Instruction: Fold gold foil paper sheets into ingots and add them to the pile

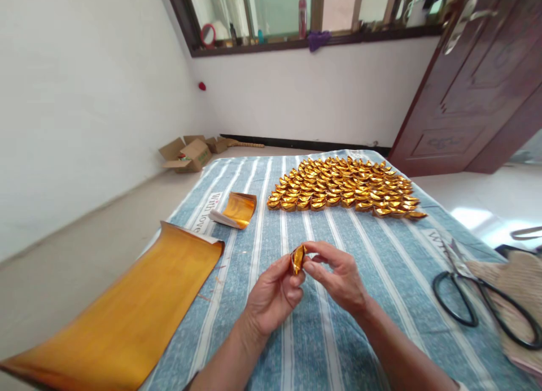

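Note:
Between my two hands is a small folded gold paper ingot [298, 259], shaped like a little boat and held above the striped cloth. My left hand [273, 295] grips its left side and lower end between thumb and fingers. The thumb and fingertips of my right hand [336, 272] pinch its right edge. Beyond my hands, several rows of finished gold paper ingots [339, 182] lie close together on the cloth. To the left are a small curled stack of gold paper [240, 209] and a large gold sheet [114, 306] with a curled edge.
A blue-and-white striped cloth [262, 238] covers the table. Black-handled scissors [459, 272] lie at the right by a beige knitted cloth [503, 283]. Cardboard boxes [192, 153] stand on the floor at the far left; a dark red door [457, 97] is at the right.

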{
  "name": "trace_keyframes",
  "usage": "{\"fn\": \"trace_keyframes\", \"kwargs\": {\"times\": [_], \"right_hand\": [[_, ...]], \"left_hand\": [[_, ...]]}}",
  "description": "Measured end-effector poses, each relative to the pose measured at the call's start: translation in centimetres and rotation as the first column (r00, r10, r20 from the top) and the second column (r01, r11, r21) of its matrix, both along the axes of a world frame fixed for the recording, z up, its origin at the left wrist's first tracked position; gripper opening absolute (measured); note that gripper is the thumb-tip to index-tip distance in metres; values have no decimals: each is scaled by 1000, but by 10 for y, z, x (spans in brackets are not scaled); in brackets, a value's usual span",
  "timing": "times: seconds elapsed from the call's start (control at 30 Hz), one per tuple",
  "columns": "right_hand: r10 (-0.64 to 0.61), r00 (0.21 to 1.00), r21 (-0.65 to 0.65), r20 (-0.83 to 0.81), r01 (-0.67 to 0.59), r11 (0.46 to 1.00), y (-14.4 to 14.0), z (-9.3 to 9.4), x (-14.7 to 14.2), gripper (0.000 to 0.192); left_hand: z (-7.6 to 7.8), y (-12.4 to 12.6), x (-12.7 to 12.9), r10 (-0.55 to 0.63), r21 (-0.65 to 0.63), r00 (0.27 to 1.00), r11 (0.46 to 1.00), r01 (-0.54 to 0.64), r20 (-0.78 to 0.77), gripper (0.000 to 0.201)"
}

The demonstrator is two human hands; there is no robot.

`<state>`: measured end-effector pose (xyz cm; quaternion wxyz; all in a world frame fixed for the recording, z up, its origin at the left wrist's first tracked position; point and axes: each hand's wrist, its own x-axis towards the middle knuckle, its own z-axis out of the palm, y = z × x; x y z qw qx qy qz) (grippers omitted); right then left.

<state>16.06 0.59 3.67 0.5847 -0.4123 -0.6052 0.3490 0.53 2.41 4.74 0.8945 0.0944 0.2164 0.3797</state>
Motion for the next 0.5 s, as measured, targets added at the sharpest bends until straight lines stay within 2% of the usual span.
{"fn": "trace_keyframes", "kwargs": {"times": [0.2,0.5], "right_hand": [[-21,999,-33,-32,20,999,1,6,1,19],[9,1000,-97,-27,-12,995,-1,12,3,15]], "left_hand": [[-3,-3,7,-14,24,999,1000,15,-29,8],[-9,-3,8,-68,120,996,990,76,-63,14]]}}
